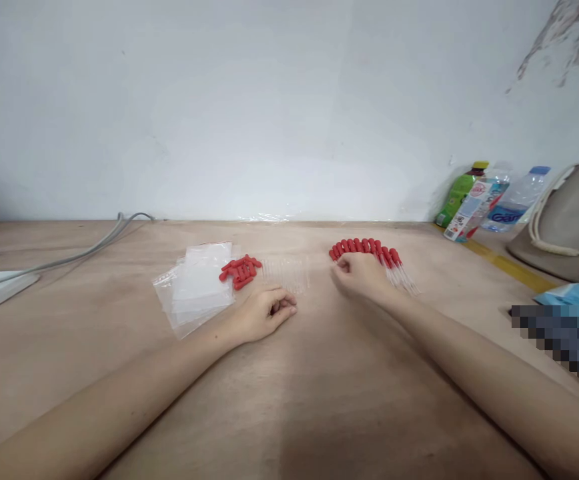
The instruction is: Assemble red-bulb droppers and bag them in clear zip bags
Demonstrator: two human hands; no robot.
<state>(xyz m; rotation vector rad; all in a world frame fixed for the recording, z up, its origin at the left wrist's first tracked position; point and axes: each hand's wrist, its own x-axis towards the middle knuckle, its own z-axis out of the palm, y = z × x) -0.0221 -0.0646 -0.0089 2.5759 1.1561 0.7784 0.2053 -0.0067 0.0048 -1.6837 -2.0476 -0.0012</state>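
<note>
My left hand (268, 312) rests on the table with fingers curled and thumb and fingertips close together; nothing shows between them. Just beyond it lies a row of thin clear glass tubes (285, 273). Beside these is a small pile of loose red rubber bulbs (241, 271). My right hand (359, 272) pinches thumb and fingers together at the left end of a fanned row of droppers (392, 260), red bulbs away from me. Whatever lies between those fingertips is hidden, and the hand covers several dropper stems.
Clear plastic bags (202, 283) lie stacked left of the bulbs. A grey cable (104, 243) crosses the far left. At the right stand a green bottle (457, 193), a carton (469, 210), a water bottle (517, 200) and a beige hat (569, 213). A wall (269, 113) closes the back.
</note>
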